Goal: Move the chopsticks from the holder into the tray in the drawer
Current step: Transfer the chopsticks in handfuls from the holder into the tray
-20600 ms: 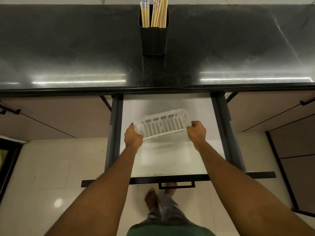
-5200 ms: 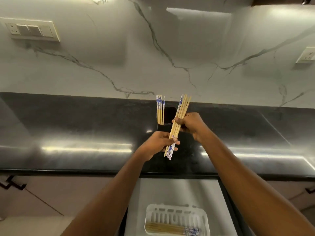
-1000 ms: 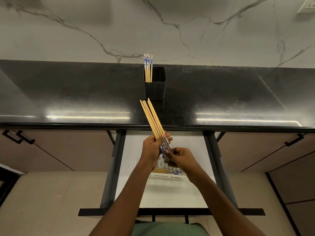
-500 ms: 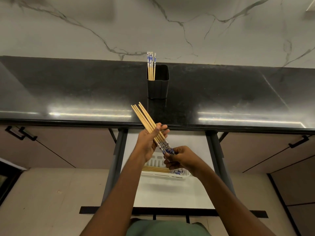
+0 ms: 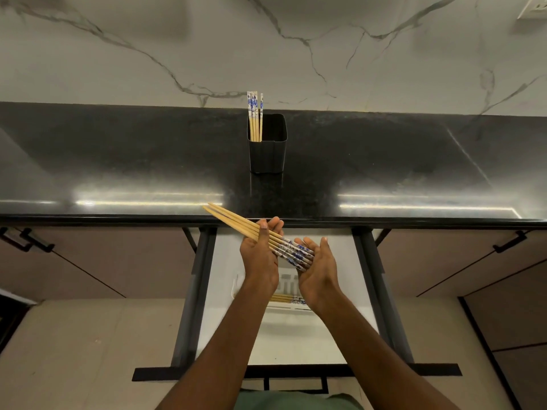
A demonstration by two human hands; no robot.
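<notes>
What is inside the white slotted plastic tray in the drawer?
Between the forearms, a few wooden chopsticks with blue-patterned ends lie in the white tray; both arms cover the rest, so the count is unknown.

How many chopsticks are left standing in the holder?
3 or 4; they overlap, so the count is uncertain. The chopsticks stand against the left inner side of the black holder on the countertop; the rest of it looks empty.
</notes>
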